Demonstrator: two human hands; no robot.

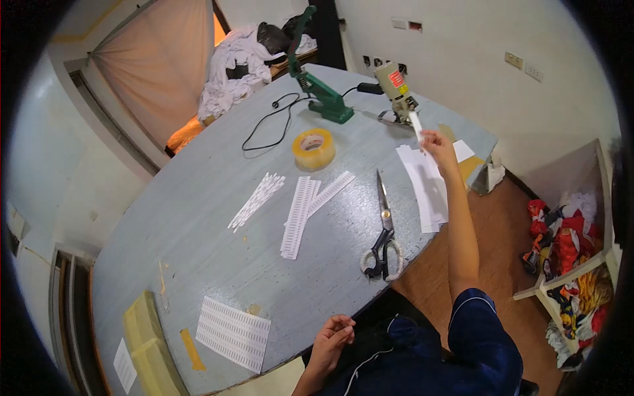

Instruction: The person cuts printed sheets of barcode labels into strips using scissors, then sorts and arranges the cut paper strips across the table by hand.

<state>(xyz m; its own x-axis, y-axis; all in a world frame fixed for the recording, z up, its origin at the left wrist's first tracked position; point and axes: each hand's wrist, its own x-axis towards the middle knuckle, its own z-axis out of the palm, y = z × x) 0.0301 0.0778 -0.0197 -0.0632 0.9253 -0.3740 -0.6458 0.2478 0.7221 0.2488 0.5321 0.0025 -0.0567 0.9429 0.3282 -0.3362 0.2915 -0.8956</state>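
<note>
My right hand (436,146) is stretched out over the right side of the table, its fingers closed on a narrow white paper strip (416,125) beside the cutting machine (397,92). Below that hand lie white paper sheets (422,188). Near the table's front edge is my left hand (335,335), fingers curled together; whether anything is between them is too small to tell. Large scissors (383,231) lie closed on the table. Printed strips (300,218) overlap left of the scissors, with a bunch of small cut strips (257,201) farther left.
A tape roll (314,150) and a green press (328,102) with a black cable stand behind the strips. A printed sheet (233,333) and a yellowish wrapped package (153,346) lie front left. Cloth-filled shelves (578,264) stand at right.
</note>
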